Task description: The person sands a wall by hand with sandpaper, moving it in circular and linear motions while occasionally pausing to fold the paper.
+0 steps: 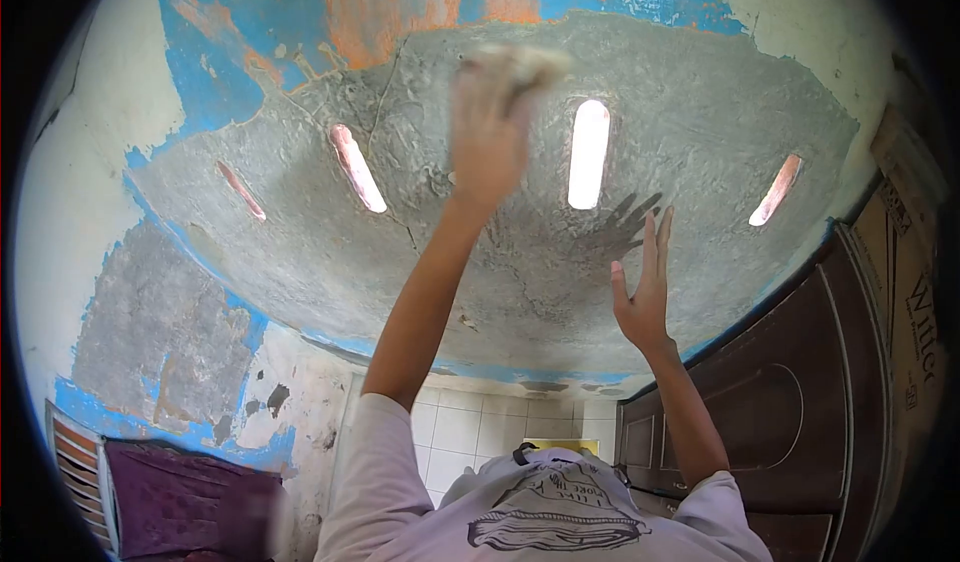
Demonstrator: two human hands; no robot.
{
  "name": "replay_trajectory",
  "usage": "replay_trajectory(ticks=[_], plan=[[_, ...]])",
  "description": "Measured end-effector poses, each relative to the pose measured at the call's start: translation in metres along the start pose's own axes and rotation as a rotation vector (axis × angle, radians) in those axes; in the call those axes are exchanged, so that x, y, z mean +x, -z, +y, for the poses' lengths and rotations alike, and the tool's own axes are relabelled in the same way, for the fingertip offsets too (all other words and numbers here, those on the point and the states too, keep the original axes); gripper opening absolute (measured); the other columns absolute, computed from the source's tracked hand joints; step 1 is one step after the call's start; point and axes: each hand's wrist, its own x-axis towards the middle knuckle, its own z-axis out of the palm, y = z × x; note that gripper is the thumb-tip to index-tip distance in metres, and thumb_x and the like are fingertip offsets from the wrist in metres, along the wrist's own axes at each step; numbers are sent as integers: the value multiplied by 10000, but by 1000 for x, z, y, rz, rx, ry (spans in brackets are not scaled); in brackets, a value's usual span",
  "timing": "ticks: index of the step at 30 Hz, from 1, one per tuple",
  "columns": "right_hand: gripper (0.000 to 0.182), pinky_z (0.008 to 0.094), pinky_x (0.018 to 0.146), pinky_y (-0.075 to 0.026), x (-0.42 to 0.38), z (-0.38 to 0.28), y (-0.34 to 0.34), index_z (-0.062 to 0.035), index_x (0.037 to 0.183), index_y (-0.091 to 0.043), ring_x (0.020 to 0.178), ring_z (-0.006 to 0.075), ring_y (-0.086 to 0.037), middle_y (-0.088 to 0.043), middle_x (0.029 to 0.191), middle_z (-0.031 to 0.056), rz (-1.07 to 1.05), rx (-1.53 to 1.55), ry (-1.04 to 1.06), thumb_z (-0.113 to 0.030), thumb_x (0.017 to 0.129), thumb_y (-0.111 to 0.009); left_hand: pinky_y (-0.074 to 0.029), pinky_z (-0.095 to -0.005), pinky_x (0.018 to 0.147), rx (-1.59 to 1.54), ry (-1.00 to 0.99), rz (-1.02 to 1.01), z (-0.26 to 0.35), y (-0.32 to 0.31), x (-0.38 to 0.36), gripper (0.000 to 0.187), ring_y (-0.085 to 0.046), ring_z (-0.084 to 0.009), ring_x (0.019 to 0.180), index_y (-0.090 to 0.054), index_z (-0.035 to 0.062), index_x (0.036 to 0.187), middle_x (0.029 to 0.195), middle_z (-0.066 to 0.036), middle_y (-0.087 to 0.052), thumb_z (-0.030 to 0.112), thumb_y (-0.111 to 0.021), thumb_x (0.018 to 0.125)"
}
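Note:
My left hand (487, 142) is raised high against the bare grey patch of the wall (540, 252), its fingers blurred by motion. It grips a pale, flat pad (522, 66), too smeared to name more closely, close to the plaster below the blue and orange paint (400, 7). To the right and lower, my right hand (645, 297) is held up with fingers stretched and thumb apart, holding nothing. Its shadow falls on the grey surface beside the fingertips. A bright vertical slot (589, 157) in the wall lies between and above the two hands.
More slots open in the wall, one (358, 169) on the left and one (776, 191) far right. A dark brown panelled door (760, 412) and a cardboard box (905, 292) stand at the right. Purple cloth (180, 497) hangs lower left. White tiles (460, 427) show below.

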Motion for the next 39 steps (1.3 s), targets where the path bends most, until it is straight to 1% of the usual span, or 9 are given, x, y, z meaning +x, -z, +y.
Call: replay_trajectory(ticks=[2, 7, 11, 18, 22, 25, 32, 35, 39], plan=[[769, 679, 1194, -140, -6, 7, 0, -70, 1649, -129, 1559, 489, -42, 21, 1692, 283, -16, -43, -50, -148, 1006, -544, -246, -628, 1208, 110, 137, 266, -5, 13, 12, 403, -329, -408, 1488, -604, 94, 1384, 1631, -112, -374, 86, -537, 987], [780, 728, 1174, -113, -8, 18, 5, -94, 1654, -123, 1555, 503, -31, 36, 1692, 278, -26, -234, -64, -137, 999, -544, -260, -622, 1196, 74, -198, -272, 10, 9, -21, 379, -350, -405, 1477, -642, 88, 1369, 1618, -171, -383, 148, -560, 1004], [788, 711, 1185, -123, -2, 24, 9, -94, 1654, -122, 1556, 501, -18, 39, 1689, 282, 46, -228, -62, -111, 993, -550, -232, -640, 1215, 109, 142, 290, -20, 35, 17, 467, -312, -419, 1491, -599, 107, 1409, 1592, -162, -402, 84, -602, 943], [796, 570, 1244, -155, 0, 24, -21, -98, 1654, -130, 1564, 472, -32, 46, 1704, 245, 119, -77, -131, -112, 999, -581, -250, -633, 1220, 29, -135, -132, -14, 19, 2, 487, -286, -434, 1499, -575, 105, 1428, 1635, -94, -355, 59, -586, 943], [825, 635, 1215, -149, -6, 21, -19, -92, 1655, -112, 1561, 483, -8, 49, 1703, 249, 41, -168, -205, -96, 981, -588, -277, -598, 1221, 339, 271, 266, -22, 24, 25, 440, -335, -378, 1485, -610, 114, 1402, 1626, -30, -388, 90, -593, 963], [839, 744, 1158, -153, -12, 29, -25, -74, 1652, -97, 1551, 514, -4, 48, 1701, 255, 38, -207, -171, -97, 968, -582, -259, -614, 1220, 61, -164, -146, -7, 25, 6, 418, -335, -429, 1476, -621, 119, 1401, 1624, -49, -393, 102, -570, 986], [846, 773, 1140, -140, -11, 27, -18, -110, 1658, -111, 1553, 508, -24, 14, 1709, 238, -16, -209, -260, -87, 958, -585, -259, -598, 1224, 232, 158, 202, -4, 28, 39, 443, -301, -380, 1509, -601, 97, 1403, 1612, -104, -390, 55, -554, 965], [841, 779, 1139, -128, -17, 26, -14, -123, 1659, -121, 1559, 492, -29, -10, 1717, 208, -49, -231, -282, -80, 955, -579, -248, -601, 1232, 51, -188, -141, 16, 16, 20, 473, -366, -369, 1475, -597, 143, 1420, 1628, -64, -392, 61, -587, 954], [824, 783, 1141, -106, -21, 34, -11, -132, 1659, -131, 1565, 473, -25, -45, 1723, 181, -80, -247, -295, -85, 963, -569, -256, -623, 1222, 121, -5, 180, -16, 36, 52, 478, -359, -380, 1486, -584, 108, 1416, 1620, -90, -408, 6, -556, 950]])
